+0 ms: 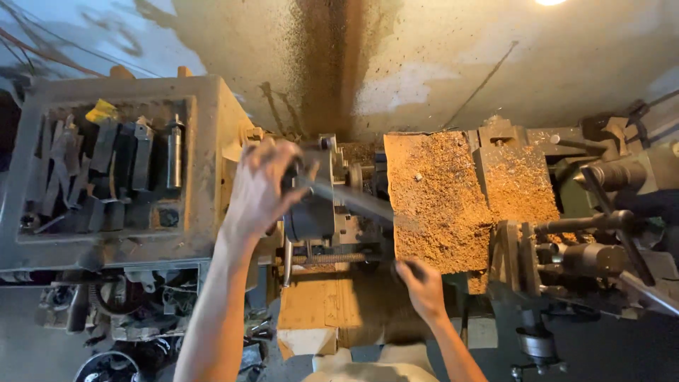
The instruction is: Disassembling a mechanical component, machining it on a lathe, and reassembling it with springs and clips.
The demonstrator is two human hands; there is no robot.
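Head view: left hand [258, 185] grips chuck key [353, 199]; right hand [422, 286] closed on lathe handle [412, 269]

Dark round lathe chuck [311, 212], centre frame, grey metal bar [353, 199] sticking out toward 4 o'clock, blurred, left hand [260, 187] gripping its 9 o'clock end

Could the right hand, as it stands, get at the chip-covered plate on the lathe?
Probably yes: the right hand sits just below the near edge of the chip-covered plate, with nothing visible between them. The left hand is off at the chuck.
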